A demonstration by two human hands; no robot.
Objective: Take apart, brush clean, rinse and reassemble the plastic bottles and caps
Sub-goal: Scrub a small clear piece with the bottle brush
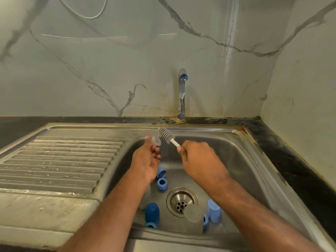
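Brushing is the step in hand, by the look of it. At the far left the ribbed stainless steel draining board (61, 160) lies beside the stainless steel sink basin (236, 160), set in the dark stone tabletop (291, 151).

The left hand (147, 160) is raised over the basin and pinches a small clear, soft-looking teat-shaped piece (156, 140) at its fingertips, open end turned towards the brush. Just beside it, the grey bristled head of a bottle brush with a white handle (166, 135) points up and to the left; whether bristles touch the clear piece I cannot tell. The right hand (200, 159) is clenched round that handle.

Below the hands, the other parts lie loose on the basin floor: two light blue plastic ring caps (161, 183) under the left wrist, a dark blue domed cap (152, 212) with a lighter blue ring at its base, a clear plastic bottle (193, 218) lying partly over the round steel drain strainer (181, 201), and a pale blue cup-shaped cap (214, 210) to its right. So taking apart seems done, and most of the cleaning remains.

The chrome tap (182, 93) on the wall side shows no water running.

Next, the brush head likely needs to go into or across the clear piece, with the left fingers holding firmly, since so small and slippery a part could slip into the basin.
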